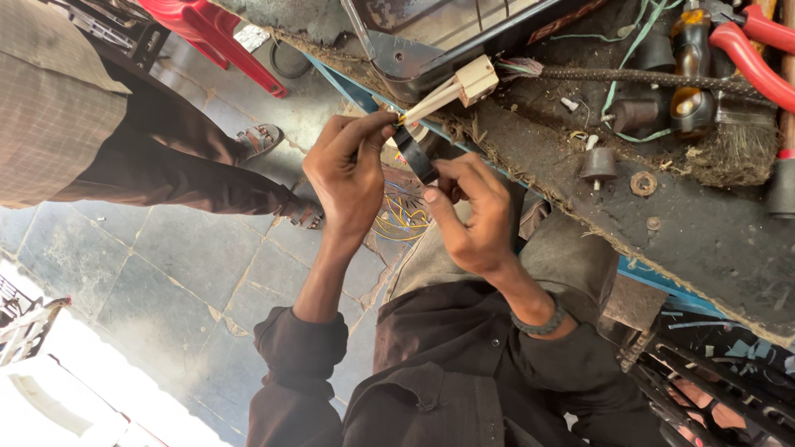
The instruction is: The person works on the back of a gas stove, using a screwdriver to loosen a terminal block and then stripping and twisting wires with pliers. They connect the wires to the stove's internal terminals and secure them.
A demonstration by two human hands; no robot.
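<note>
My left hand (352, 178) pinches a bundle of pale wires just below a cream plastic connector (475, 80) at the workbench edge. A strip of black tape (411, 153) stretches from those wires down to my right hand (472, 217), which grips a small black tape roll between thumb and fingers. Both hands meet close together above my lap. Dark sleeves cover my forearms, and a dark band sits on the right wrist.
A dirty dark workbench (704, 240) runs along the right, with a screwdriver (690, 70), red-handled pliers (758, 58), a brush, rubber caps and a washer. Another person's legs and sandalled feet (261, 139) stand at the left on the stone floor. A red plastic stool (211, 33) stands behind.
</note>
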